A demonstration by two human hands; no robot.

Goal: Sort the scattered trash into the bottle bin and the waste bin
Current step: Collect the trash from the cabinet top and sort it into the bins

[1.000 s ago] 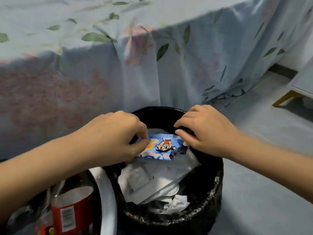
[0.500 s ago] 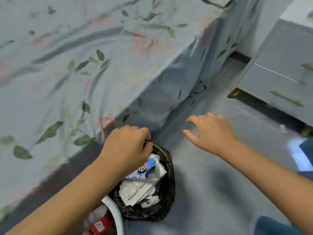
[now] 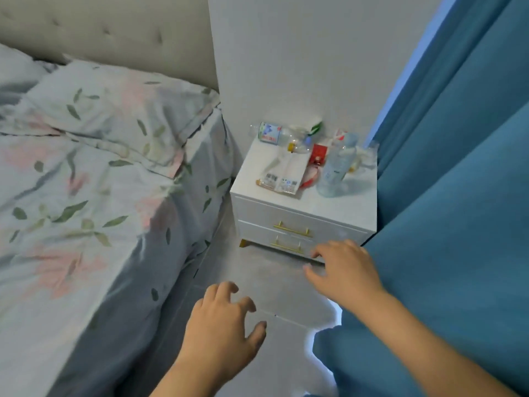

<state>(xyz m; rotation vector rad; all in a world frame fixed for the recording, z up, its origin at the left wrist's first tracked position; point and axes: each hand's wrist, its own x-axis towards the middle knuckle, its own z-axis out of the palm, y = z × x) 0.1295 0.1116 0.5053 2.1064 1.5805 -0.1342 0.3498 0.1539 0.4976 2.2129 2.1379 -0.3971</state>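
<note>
Where trash (image 3: 286, 173) lies, nightstand (image 3: 352, 207) stands.

Teal curtain (image 3: 458, 196), white nightstand (image 3: 303, 216)

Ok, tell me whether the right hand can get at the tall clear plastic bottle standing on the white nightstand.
Probably yes. The right hand is open and empty, and nothing lies between it and the tall clear plastic bottle near the white nightstand front edge.

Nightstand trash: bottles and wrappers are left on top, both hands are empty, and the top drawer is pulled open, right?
Not quite. The head view shows both drawers of the nightstand closed. The rest holds: bottles and wrappers lie on top, and the left hand and right hand are empty.
</note>
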